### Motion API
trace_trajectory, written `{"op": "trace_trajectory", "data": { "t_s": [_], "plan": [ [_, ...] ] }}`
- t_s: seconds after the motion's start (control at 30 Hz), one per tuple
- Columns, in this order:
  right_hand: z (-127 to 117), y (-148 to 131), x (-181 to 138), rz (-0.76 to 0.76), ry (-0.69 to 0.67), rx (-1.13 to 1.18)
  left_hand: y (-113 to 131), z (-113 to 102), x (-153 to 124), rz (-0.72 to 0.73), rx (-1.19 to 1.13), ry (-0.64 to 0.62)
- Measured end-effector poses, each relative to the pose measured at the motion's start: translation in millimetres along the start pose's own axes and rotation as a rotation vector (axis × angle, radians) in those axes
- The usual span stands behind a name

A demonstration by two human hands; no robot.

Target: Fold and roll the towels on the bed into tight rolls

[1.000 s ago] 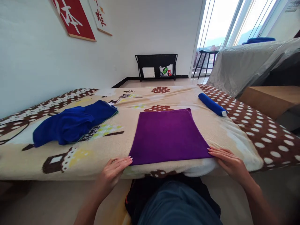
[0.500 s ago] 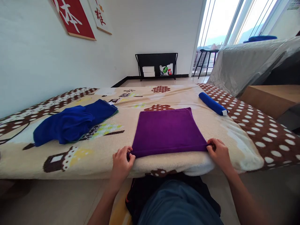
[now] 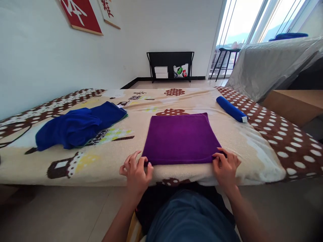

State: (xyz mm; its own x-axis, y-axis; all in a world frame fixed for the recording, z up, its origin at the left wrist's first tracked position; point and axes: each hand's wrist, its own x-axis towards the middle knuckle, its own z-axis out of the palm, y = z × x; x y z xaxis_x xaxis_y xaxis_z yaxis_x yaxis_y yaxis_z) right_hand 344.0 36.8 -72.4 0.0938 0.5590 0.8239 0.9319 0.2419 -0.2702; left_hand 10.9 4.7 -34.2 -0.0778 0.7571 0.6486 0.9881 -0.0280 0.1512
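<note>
A folded purple cloth [image 3: 181, 139] lies flat on the patterned blanket [image 3: 137, 132], its near edge close to the blanket's front edge. At the cloth's near left corner is my left hand [image 3: 137, 173], fingers spread and curved, the thumb touching the corner. My right hand [image 3: 227, 168] is at the near right corner, thumb and index finger closed on the cloth's edge. To the left lies a crumpled blue cloth [image 3: 75, 127]. A rolled blue cloth [image 3: 230, 109] with a white tag rests at the far right.
A brown cardboard box [image 3: 292, 102] and a plastic-covered piece of furniture [image 3: 267, 64] stand to the right. By the far wall is a black rack [image 3: 171, 58], with a black stool [image 3: 225, 57] near the window. Part of a dark cable loop [image 3: 27, 129] shows at the left.
My left hand has loosened its pinch and spread its fingers. My right hand has moved slightly left along the near edge. That edge now lies flatter, and the view has shifted slightly.
</note>
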Motion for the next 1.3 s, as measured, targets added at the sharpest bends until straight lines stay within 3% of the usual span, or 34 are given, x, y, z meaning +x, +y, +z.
{"op": "trace_trajectory", "data": {
  "t_s": [0.2,0.4,0.57,0.73,0.9,1.13,1.3],
  "plan": [
    [-3,-46,-7,-0.083,-0.061,0.181,28,-6,-4,0.053,0.097,0.029],
    [-1,-68,4,-0.190,-0.254,0.337,50,11,2,0.414,-0.269,-0.089],
    [3,-71,18,-0.254,-0.369,0.362,70,19,14,0.441,-0.279,-0.186],
    [12,-74,25,-0.283,-0.390,0.324,74,22,23,0.405,-0.176,-0.241],
    [15,-53,34,-0.240,-0.356,0.224,50,23,27,0.302,-0.104,-0.195],
    [1,25,30,-0.156,-0.279,0.075,-22,16,18,0.200,-0.121,-0.103],
    [-9,62,23,-0.087,-0.256,0.047,-46,9,12,0.150,-0.211,-0.024]
  ]
}}
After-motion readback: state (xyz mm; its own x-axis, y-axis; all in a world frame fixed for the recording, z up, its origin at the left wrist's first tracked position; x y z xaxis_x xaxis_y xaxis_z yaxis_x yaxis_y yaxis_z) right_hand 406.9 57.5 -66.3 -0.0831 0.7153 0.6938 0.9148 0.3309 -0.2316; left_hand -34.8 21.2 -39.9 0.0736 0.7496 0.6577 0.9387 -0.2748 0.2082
